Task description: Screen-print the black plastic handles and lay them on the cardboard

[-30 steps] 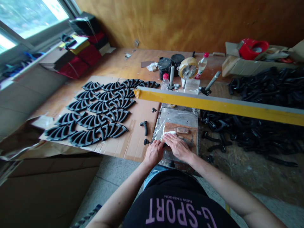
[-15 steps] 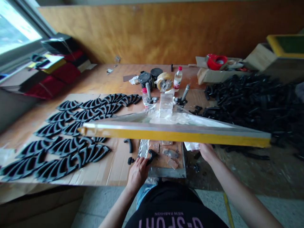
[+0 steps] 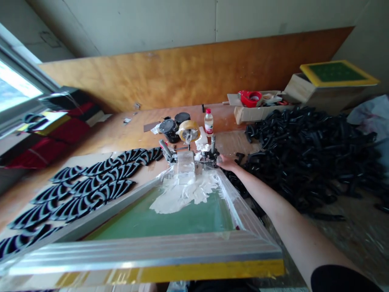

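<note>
The right hand point(image 3: 226, 162) lies open beside the hinge clamp point(image 3: 209, 155); the left hand is not seen. The screen frame point(image 3: 188, 227) is raised. Rows of black parts point(image 3: 100, 186) at left seem done; a big heap of black parts point(image 3: 306, 158) at right waits.

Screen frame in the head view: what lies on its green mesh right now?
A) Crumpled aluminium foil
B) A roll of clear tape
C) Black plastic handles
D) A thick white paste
D. A thick white paste is smeared across the upper part of the green mesh of the raised, yellow-edged screen frame.
</note>
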`<state>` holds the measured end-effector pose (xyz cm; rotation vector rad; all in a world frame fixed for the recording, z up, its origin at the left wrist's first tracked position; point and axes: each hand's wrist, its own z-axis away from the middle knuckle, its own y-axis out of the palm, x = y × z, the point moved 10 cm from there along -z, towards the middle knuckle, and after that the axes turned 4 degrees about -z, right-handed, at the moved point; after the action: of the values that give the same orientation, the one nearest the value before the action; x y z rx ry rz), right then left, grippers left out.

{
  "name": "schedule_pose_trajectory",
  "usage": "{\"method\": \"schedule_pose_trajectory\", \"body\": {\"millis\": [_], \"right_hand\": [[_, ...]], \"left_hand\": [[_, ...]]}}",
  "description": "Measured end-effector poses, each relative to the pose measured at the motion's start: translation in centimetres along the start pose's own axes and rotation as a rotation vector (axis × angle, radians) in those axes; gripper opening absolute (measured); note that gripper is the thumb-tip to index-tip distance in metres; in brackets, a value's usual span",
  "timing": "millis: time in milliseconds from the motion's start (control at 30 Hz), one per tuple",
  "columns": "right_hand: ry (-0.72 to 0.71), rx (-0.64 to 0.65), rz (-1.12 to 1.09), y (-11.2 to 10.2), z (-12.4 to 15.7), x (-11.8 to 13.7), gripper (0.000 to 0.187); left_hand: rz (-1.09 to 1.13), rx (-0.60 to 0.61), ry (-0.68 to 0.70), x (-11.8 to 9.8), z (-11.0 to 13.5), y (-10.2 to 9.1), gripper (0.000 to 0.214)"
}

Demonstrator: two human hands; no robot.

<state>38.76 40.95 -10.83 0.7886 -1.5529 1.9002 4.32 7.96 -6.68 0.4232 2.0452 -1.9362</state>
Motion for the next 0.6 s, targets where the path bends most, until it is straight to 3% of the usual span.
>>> {"method": "schedule_pose_trajectory", "body": {"millis": [100,200,400,600], "right_hand": [[-0.053,0.089,0.250,1.8,2.3,-1.6,0.028],[-0.104,0.157,0.419,2.0,4.7,-3.0,0.023],[-0.160,0.179,0.594,-0.2,7.2,-3.4,0.021],[-0.208,0.108,0.681,-3.2,12.3,-3.8,0.030]], "left_hand": [[-0.016,-0.003,0.027,0.5,0.1,0.3,0.022],[-0.068,-0.002,0.135,0.8,0.8,1.1,0.022],[-0.111,0.008,0.302,0.6,1.4,1.4,0.024],[-0.125,0.080,0.236,-1.3,0.3,0.1,0.024]]}}
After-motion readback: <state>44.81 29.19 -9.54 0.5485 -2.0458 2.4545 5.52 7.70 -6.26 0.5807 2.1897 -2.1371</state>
